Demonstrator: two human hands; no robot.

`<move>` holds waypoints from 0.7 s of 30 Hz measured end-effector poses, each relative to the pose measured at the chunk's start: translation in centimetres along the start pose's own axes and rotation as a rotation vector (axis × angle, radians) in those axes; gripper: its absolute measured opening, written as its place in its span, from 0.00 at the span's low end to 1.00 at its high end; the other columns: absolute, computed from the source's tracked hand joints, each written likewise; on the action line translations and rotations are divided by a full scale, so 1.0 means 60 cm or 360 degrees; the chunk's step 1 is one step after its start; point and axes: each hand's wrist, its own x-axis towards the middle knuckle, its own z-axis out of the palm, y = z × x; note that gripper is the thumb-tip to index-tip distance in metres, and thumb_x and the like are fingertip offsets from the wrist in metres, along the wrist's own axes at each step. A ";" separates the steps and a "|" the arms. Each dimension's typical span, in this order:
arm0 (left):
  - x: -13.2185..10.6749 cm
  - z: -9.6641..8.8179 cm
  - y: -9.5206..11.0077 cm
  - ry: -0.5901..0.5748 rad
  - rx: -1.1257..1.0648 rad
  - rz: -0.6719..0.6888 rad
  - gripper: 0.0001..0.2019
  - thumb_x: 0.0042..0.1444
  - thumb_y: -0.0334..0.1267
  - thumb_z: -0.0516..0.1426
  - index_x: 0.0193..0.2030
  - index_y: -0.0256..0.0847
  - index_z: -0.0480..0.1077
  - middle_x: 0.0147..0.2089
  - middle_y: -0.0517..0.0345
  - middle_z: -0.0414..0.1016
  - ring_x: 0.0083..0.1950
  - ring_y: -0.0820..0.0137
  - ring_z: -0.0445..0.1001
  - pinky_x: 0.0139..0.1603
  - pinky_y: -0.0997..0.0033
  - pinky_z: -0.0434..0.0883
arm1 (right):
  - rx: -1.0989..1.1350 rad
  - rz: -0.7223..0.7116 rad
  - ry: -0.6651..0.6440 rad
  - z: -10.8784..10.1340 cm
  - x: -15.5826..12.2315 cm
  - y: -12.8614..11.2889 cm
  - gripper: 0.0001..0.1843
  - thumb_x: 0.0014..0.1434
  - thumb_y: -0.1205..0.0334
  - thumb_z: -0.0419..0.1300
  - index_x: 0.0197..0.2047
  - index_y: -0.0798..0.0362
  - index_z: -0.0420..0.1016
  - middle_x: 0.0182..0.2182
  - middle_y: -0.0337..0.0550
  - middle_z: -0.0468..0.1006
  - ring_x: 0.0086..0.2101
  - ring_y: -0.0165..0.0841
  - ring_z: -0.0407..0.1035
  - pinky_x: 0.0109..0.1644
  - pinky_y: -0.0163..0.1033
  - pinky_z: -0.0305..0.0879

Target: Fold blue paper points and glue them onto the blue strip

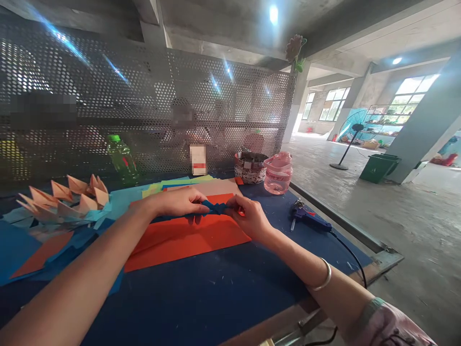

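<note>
A folded piece of blue paper (217,208) is stretched between my two hands, above the orange-red paper sheets (187,240). My left hand (182,202) pinches its left end between thumb and fingers. At the other end, my right hand (248,214) grips the paper with thumb and fingertips. The middle of the blue paper looks creased or twisted; its exact fold is too small to make out. Left of my hands stands a ring of folded peach paper points (86,204), with blue paper sheets (21,245) lying in front of it.
A glue gun (311,216) with a black cord lies on the right of the blue tabletop (201,298). Along the back stand a green-capped bottle (122,158), a round patterned container (250,168) and a pink jug (278,174). A perforated metal screen (223,96) rises behind.
</note>
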 end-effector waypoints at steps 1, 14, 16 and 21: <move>0.000 0.000 0.001 0.0004 0.0007 -0.0005 0.14 0.53 0.50 0.54 0.30 0.41 0.70 0.29 0.58 0.77 0.28 0.70 0.74 0.34 0.73 0.66 | -0.0005 -0.0008 0.0006 0.000 0.000 0.000 0.02 0.54 0.65 0.59 0.34 0.52 0.72 0.28 0.36 0.75 0.28 0.27 0.64 0.33 0.32 0.57; -0.001 0.002 0.004 0.0008 -0.0004 0.0001 0.14 0.54 0.50 0.53 0.32 0.41 0.70 0.29 0.58 0.76 0.28 0.71 0.73 0.33 0.74 0.66 | -0.0164 -0.0097 -0.0023 -0.002 0.000 0.001 0.02 0.55 0.67 0.58 0.33 0.51 0.72 0.29 0.38 0.76 0.30 0.29 0.65 0.36 0.33 0.58; -0.002 0.002 0.007 0.0007 -0.0029 0.0003 0.14 0.54 0.50 0.53 0.35 0.41 0.71 0.29 0.58 0.76 0.28 0.71 0.73 0.33 0.74 0.66 | -0.0179 -0.0118 -0.0013 -0.002 -0.001 0.000 0.02 0.56 0.67 0.58 0.33 0.51 0.72 0.29 0.38 0.75 0.31 0.30 0.66 0.36 0.34 0.58; -0.003 0.003 0.008 0.0003 -0.0041 0.0024 0.15 0.55 0.50 0.53 0.40 0.41 0.71 0.29 0.58 0.76 0.28 0.72 0.73 0.33 0.75 0.66 | -0.0190 -0.0159 0.0000 -0.003 -0.001 -0.004 0.04 0.56 0.69 0.58 0.33 0.51 0.72 0.28 0.38 0.75 0.31 0.30 0.66 0.37 0.34 0.59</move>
